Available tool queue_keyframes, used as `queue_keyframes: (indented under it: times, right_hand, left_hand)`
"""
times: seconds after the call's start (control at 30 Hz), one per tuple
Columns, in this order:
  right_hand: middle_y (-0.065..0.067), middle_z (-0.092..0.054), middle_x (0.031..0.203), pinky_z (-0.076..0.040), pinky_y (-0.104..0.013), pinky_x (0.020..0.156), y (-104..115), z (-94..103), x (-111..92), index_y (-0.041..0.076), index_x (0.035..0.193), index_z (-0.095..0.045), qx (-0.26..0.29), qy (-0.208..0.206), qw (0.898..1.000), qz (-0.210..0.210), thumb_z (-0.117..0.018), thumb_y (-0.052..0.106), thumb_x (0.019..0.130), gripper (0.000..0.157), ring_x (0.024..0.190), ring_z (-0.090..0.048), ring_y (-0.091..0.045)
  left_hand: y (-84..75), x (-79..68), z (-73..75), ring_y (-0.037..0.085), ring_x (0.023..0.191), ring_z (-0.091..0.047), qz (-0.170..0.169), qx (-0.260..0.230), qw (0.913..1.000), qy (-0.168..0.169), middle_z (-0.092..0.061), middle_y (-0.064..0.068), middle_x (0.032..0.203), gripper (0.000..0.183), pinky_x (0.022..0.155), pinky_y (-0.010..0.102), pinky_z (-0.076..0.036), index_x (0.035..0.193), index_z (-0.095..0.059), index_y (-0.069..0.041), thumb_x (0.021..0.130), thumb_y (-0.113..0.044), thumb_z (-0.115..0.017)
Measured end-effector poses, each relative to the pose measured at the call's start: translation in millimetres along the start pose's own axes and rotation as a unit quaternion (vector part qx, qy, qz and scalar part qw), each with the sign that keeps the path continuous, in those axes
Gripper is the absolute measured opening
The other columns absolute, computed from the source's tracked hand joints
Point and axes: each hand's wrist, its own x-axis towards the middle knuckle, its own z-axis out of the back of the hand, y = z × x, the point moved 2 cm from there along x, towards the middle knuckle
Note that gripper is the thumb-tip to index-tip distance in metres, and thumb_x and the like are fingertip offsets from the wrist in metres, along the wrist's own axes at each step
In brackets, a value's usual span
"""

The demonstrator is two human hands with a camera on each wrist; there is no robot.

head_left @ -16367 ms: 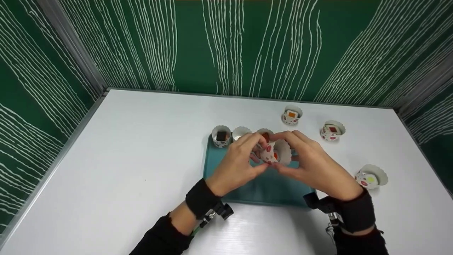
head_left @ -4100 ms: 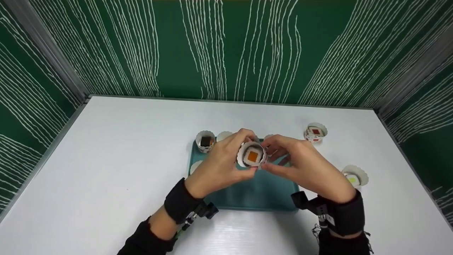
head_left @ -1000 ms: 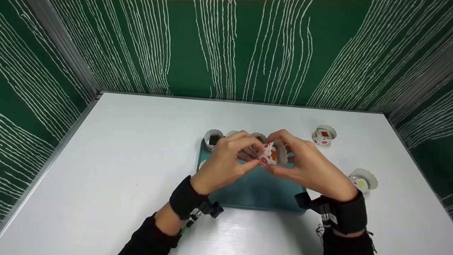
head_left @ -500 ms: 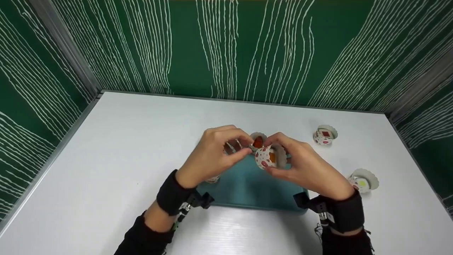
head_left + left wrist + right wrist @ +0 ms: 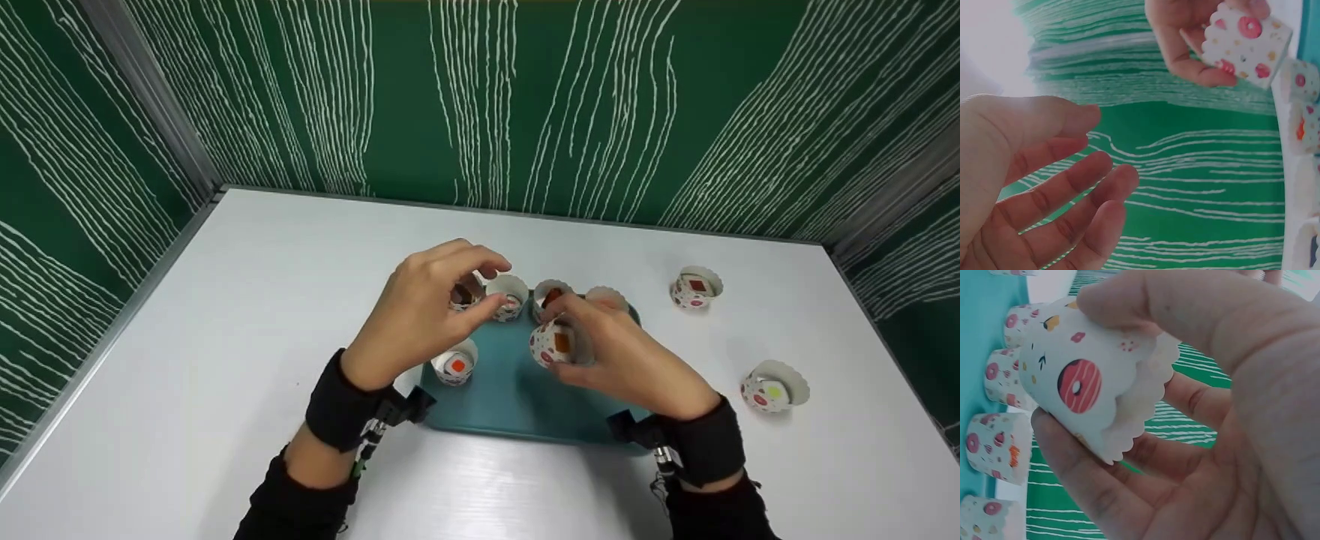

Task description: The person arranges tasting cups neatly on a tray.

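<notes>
My right hand [image 5: 619, 356] holds a paper baking cup [image 5: 544, 345] printed with pink doughnuts, tilted above the teal tray [image 5: 517, 397]. Inside it sits a piece with an orange square top [image 5: 562, 343]. In the right wrist view, thumb and fingers grip the cup [image 5: 1081, 371] from both sides, its scalloped rim toward the palm. To the left, my left hand [image 5: 409, 322] hovers with thumb and fingers apart and nothing between them. The left wrist view shows this hand [image 5: 1061, 197] empty too. Its fingers partly hide a cup [image 5: 463, 298] at the tray's back left corner.
More filled cups line the tray's back: one with a white-and-red piece [image 5: 508, 300], one with a reddish piece [image 5: 551, 295], and another [image 5: 606, 298]. A cup with an orange-red square [image 5: 454, 365] stands at left. Two cups [image 5: 696, 287] [image 5: 774, 386] stand right of the tray.
Earlier both hands held the cup with the orange-topped piece. The left hand has let go and moved left; the right hand has lowered the cup leftward over the tray.
</notes>
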Motion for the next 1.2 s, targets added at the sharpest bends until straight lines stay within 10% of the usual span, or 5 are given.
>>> queue_keyframes:
  times: [1.2]
  right_hand:
    - [-0.009, -0.069, 0.122, -0.052, -0.034, 0.083, 0.8, -55.4, 24.5, 0.007, 0.136, -0.061, -0.009, 0.062, 0.998, 0.015, -0.079, 0.008, 0.091, 0.049, 0.095, -0.061, -0.016]
  left_hand:
    - [2.4, -3.9, 11.5, 0.018, 0.090, -0.077, 0.018, 0.046, 0.9988, -0.001, -0.077, 0.005, 0.112, 0.025, 0.078, 0.033, -0.061, 0.122, -0.076, -0.011, 0.098, -0.017, -0.078]
